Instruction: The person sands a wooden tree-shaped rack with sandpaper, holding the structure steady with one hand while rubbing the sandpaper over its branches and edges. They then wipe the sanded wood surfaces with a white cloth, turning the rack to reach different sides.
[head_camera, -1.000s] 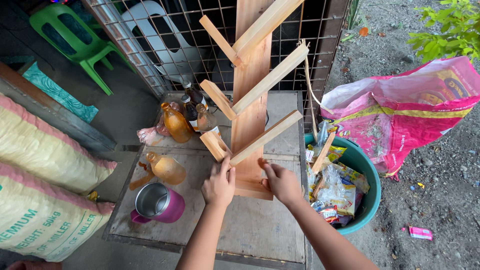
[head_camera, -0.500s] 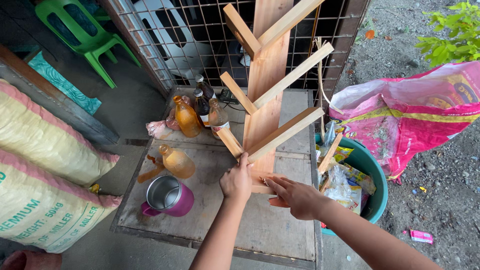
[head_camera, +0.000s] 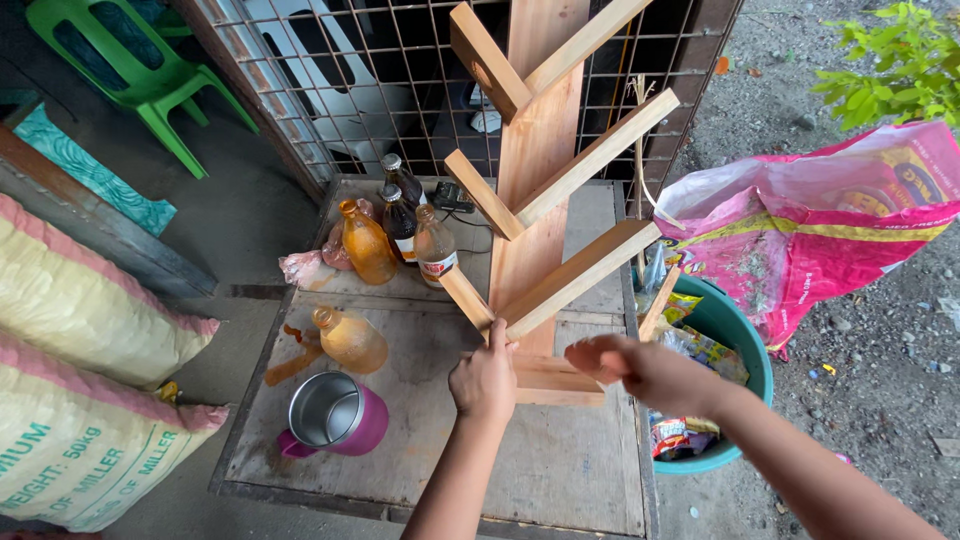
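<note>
A tall wooden rack (head_camera: 540, 180) with slanted pegs stands on a worn plywood table (head_camera: 560, 470). My left hand (head_camera: 485, 378) rests against its lowest left peg near the base, fingers curled on the wood. Just right of the rack's base block, my right hand (head_camera: 640, 368) hovers with fingers loosely apart, holding nothing and blurred. A pink mug with a steel inside (head_camera: 335, 415) sits on the table to the left of my left hand.
Several bottles of amber liquid (head_camera: 400, 235) stand behind the rack, and one (head_camera: 350, 340) lies nearer. A teal bucket of wrappers (head_camera: 720, 330) and a pink sack (head_camera: 830, 230) are at right. Filled sacks (head_camera: 90, 380) lie at left, with wire mesh and a green chair (head_camera: 130, 70) behind.
My right hand has come off the rack's base and moved right, away from the wood. My left hand stays on the lower peg. The view has closed in on the table.
</note>
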